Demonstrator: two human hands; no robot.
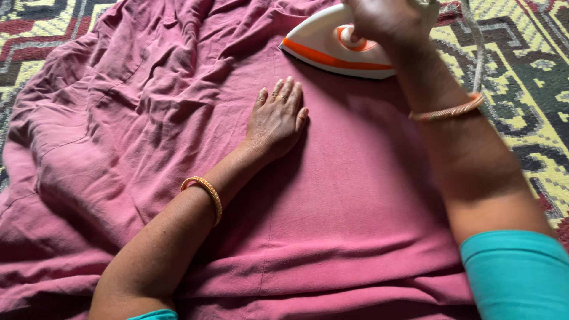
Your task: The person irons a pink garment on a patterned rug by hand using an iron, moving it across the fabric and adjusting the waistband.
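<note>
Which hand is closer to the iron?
Right. The right hand grips the iron from above; the left hand lies flat on the pink cloth, below the iron.

Dusty-pink cloth [332, 195], white iron [332, 41] — orange stripe, patterned rug [521, 89] — yellow, green, red, teal sleeve [515, 272]

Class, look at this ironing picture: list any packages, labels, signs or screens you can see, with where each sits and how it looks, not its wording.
None in view: no package, label, sign or screen.
What is there: a white and orange iron under the right hand, a pink cloth under the flat left hand, and a patterned rug.
</note>
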